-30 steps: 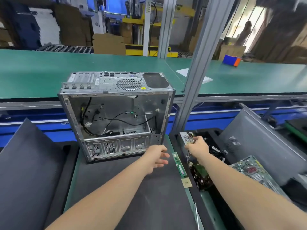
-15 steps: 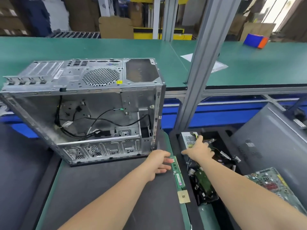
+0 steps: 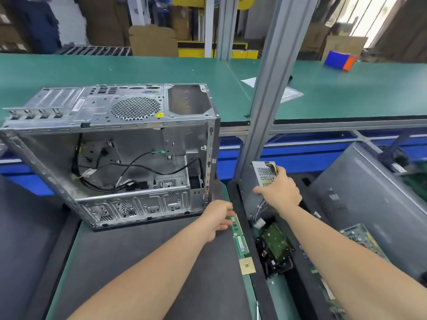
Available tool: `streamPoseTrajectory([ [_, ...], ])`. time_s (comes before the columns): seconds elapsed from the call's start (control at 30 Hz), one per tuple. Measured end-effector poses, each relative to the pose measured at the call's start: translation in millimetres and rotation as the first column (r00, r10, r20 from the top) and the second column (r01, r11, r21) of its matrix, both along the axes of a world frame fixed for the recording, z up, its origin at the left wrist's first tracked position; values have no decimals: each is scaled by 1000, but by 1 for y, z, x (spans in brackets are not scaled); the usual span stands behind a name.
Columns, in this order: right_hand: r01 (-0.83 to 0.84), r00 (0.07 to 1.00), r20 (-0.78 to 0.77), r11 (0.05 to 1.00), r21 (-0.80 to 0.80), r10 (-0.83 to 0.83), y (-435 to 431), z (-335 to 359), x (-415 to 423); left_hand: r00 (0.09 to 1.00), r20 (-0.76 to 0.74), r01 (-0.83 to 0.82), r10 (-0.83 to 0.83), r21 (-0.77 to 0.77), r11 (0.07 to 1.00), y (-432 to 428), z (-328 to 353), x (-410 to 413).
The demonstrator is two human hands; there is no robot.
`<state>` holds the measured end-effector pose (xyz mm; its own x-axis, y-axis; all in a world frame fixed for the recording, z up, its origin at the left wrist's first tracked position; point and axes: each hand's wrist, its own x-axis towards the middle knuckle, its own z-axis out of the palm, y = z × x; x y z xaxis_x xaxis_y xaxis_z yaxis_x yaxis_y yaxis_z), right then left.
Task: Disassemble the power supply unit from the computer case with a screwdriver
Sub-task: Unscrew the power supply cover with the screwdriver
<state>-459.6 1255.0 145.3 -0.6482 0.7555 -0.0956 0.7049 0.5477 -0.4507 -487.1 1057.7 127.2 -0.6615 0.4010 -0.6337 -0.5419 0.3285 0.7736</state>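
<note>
The right hand (image 3: 280, 192) grips the PSU (image 3: 265, 174) above the right bin (image 3: 233, 195). The left hand (image 3: 217, 218) rests loose, holding nothing, beside the case (image 3: 129, 107).

Fig.: Dark mat (image 3: 138, 262) covering my green-edged bench (image 3: 65, 269). The computer case (image 3: 129, 107) stands on the mat, ahead and left of my left hand (image 3: 218, 218). Memory sticks (image 3: 241, 244) lie along the green edge just beside that hand's fingertips. A square processor chip (image 3: 247, 265) lies nearer me.
</note>
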Motion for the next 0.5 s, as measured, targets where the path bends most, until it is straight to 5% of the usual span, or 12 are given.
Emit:
streamPoseTrajectory([
  [0.13, 62, 969, -214, 960, -272, -123, 6, 37, 28, 996, -88, 13, -13, 6, 1000, 5, 9, 12],
  [0.23, -9, 896, -359, 798, -603, -261, 0, 54, 55, 998, -66, 9, -5, 65, 998, 0, 15, 20],
  [0.37, -134, 948, -278, 602, -787, -152, -28, 62, 94, 995, 70, -88, 76, 195, 977, -25, 24, 31],
  [0.5, -112, 987, -154, 481, -870, -48, -76, 41, 124, 985, 91, -162, 149, 150, 975, -69, 15, 44],
])
